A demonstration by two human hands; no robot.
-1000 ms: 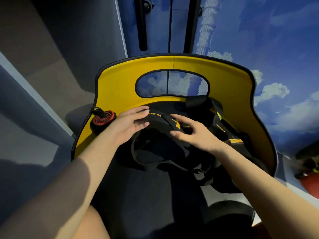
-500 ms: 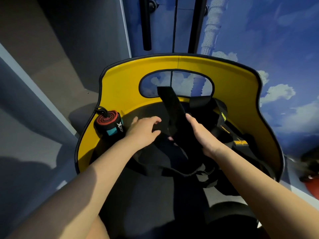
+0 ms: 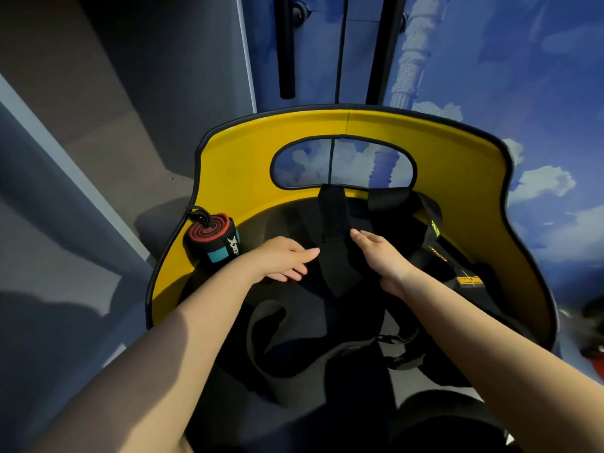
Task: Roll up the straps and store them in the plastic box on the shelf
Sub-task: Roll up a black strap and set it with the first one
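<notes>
A wide black strap [image 3: 333, 217] stands up in the middle of a yellow curved seat shell [image 3: 228, 178]. My right hand [image 3: 379, 256] grips this strap from its right side. Straight fingers of my left hand [image 3: 284, 259] touch its left edge. The strap's lower length loops loosely [image 3: 281, 354] across the dark seat toward me. A finished roll, red and black with a teal label [image 3: 212, 240], sits at the shell's left edge. More black straps with yellow lettering [image 3: 434, 230] lie on the right. No plastic box is in sight.
A small black buckle [image 3: 398, 344] lies among the straps at the right. Two black vertical bars [image 3: 287, 44] rise behind the shell against a blue sky-painted wall [image 3: 523, 93]. Grey panels [image 3: 81, 125] fill the left side.
My right hand has lifted one strap end from the flat pile until it stands upright. My left hand moved from the pile's left side to the strap's edge. The view drew closer.
</notes>
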